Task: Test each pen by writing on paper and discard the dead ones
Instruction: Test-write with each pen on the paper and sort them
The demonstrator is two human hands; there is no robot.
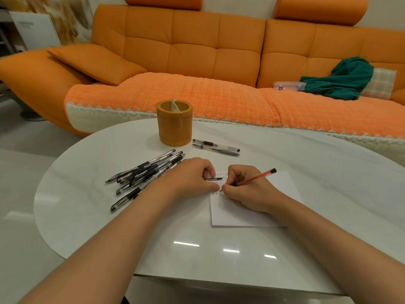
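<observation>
While red pen (256,177) marks paper (282,185) | left hand (192,178): black pen (215,178) | writing illegible

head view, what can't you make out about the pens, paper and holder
Head view:
- Tip of the red plastic pen: covered by the right hand gripping it.
- Marks on the white paper sheet: too small to read, partly under the left hand.
- The thin black item the left hand pinches: mostly hidden by its fingers.
- Inside the round orange holder: hidden by its wall.

Red pen (256,177): 1. Black gel pens (215,147): 2 at twelve o'clock; heap (144,172) at nine o'clock, overlapped, uncountable. Dark pen part (215,178): 1. Paper sheet (241,213): 1. Bamboo holder (174,126): 1.
</observation>
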